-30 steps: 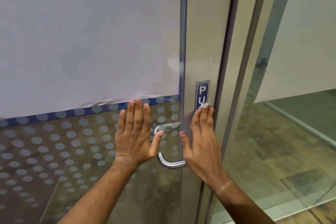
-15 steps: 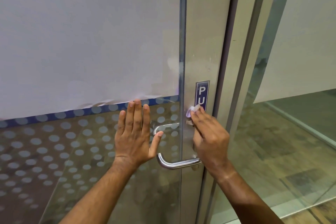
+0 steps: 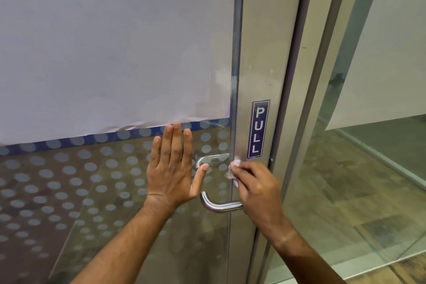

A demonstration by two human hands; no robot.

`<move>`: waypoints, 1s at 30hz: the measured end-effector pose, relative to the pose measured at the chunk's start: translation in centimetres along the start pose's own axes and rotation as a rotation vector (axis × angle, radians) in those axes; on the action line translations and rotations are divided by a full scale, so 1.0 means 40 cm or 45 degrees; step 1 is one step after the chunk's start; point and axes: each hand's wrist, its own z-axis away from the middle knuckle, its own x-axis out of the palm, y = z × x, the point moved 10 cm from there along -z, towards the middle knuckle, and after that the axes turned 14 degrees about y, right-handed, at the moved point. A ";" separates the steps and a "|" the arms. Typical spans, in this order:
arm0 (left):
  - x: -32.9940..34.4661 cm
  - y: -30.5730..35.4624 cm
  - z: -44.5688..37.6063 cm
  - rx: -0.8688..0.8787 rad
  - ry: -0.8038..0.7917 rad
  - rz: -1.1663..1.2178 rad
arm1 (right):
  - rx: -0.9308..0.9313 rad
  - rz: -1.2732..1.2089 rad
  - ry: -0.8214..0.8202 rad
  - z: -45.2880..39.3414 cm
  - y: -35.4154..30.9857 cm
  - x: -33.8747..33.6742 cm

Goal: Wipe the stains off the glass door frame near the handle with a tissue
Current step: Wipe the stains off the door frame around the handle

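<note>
Right hand [image 3: 258,189], lower centre-right of frame: grip curled round a crumpled white tissue [image 3: 235,164], pressed to the metal door frame [image 3: 260,57] just below the blue PULL sign [image 3: 258,130] and above the steel lever handle [image 3: 219,205]. Left hand [image 3: 171,168], centre: fingers straight and spread, palm flat on the dotted glass panel [image 3: 69,180], holding nothing.

It looked like an office or commercial building. A brushed aluminium door frame [image 3: 258,53] carried a blue vertical "PULL" sign [image 3: 260,129], the glass door panel [image 3: 92,191] wore white frosted film and grey privacy dots, and further glass partitions [image 3: 368,168] stood over wood-patterned flooring [image 3: 345,191].
</note>
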 end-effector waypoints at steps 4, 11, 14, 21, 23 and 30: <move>0.002 0.000 0.002 -0.001 -0.011 0.004 | 0.076 -0.063 0.071 -0.016 0.025 -0.015; 0.004 -0.003 0.002 -0.016 -0.018 -0.010 | 0.082 -0.034 0.118 -0.041 0.031 -0.021; 0.006 -0.004 0.004 -0.018 -0.020 0.008 | 0.084 -0.023 0.079 -0.022 0.032 -0.023; 0.010 -0.005 0.004 -0.018 -0.030 0.001 | 0.180 -0.102 0.201 -0.076 0.033 -0.038; 0.009 -0.004 0.005 -0.026 -0.036 0.011 | 0.144 -0.064 0.177 -0.071 0.029 -0.033; 0.006 -0.004 0.001 -0.023 -0.038 0.004 | 0.087 0.019 0.015 -0.010 0.015 -0.021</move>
